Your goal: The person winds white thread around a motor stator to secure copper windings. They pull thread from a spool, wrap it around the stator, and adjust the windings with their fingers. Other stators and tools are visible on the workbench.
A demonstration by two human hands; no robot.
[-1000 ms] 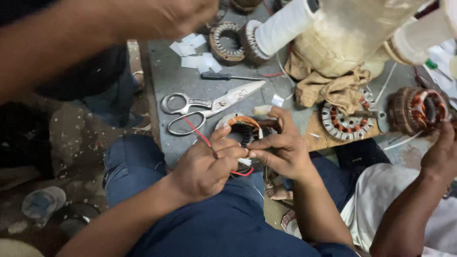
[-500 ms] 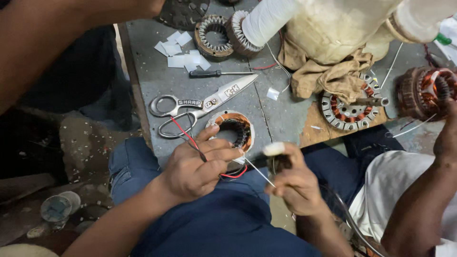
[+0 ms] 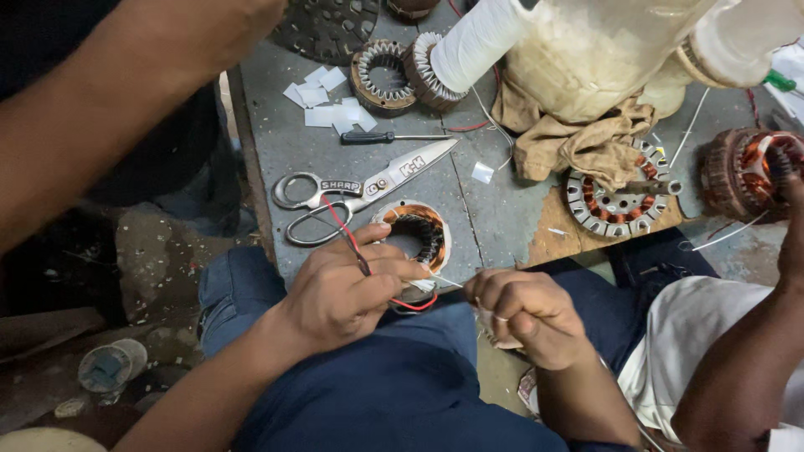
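scissors point(image 3: 366, 188) | two small labels: one black, one white | on blades/handle

soft, even light from above; the far white plastic jug point(image 3: 603, 50) glares slightly. the near left floor is dim. edges blur a little; centre stays sharp.

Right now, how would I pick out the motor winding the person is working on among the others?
Start at the grey table and find the big scissors. Just below their blades, at the near edge, sits the small stator under the left hand. Unlike the others, it trails red wires through that hand.
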